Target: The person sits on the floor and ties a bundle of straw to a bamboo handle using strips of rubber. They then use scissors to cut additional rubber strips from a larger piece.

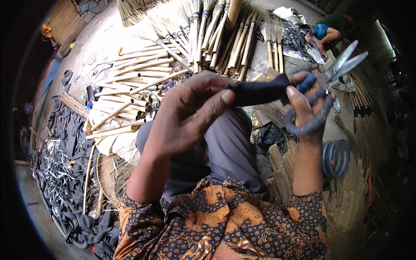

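Note:
Between my two hands stretches a short, wide black strip, perhaps rubber or cloth. My left hand pinches its near-left end between thumb and fingers. At the other end, my right hand grips the strip near the thumb. The same hand also carries a pair of scissors, its handles wrapped in dark material around the fingers. The blades are parted and point up and to the right, away from the strip. Dark wrapping covers some of the right fingers, and motion blurs them slightly.
Bamboo handles lie piled ahead left, beside several stick brooms. Black scraps heap at the left. More broom bristles and a coiled grey band are at the right. Another person crouches at the far right.

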Action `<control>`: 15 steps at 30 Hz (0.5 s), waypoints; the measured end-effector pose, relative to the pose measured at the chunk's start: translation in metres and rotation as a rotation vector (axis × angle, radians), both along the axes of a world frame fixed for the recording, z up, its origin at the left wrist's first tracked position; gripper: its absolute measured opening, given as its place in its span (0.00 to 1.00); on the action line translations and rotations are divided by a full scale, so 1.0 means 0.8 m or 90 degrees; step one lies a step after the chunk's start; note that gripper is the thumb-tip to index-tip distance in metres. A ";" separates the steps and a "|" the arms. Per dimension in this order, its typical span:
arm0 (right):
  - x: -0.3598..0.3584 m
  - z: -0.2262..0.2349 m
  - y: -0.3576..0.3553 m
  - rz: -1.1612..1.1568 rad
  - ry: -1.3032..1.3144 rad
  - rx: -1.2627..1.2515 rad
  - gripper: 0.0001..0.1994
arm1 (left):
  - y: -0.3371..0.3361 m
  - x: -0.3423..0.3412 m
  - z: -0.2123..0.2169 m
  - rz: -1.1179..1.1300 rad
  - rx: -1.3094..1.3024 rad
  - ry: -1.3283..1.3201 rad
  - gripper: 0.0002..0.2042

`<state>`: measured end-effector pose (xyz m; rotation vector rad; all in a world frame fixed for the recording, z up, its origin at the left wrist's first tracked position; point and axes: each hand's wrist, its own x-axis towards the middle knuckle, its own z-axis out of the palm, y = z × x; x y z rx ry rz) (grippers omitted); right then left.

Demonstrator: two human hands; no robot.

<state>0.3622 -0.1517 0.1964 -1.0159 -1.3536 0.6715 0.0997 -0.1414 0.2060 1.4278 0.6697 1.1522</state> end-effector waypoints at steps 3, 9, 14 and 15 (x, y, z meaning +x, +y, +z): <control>0.020 -0.013 -0.060 0.048 0.043 -0.068 0.21 | -0.046 -0.011 0.008 -0.084 -0.024 0.071 0.08; 0.058 -0.026 -0.190 0.185 -0.014 -0.270 0.18 | -0.097 0.011 -0.027 -0.464 -0.066 0.135 0.11; 0.081 -0.017 -0.280 0.192 0.087 -0.538 0.17 | -0.131 0.058 -0.067 -0.737 -0.262 0.053 0.14; 0.086 -0.017 -0.289 0.230 0.087 -0.526 0.16 | -0.137 0.066 -0.073 -0.788 -0.297 0.034 0.14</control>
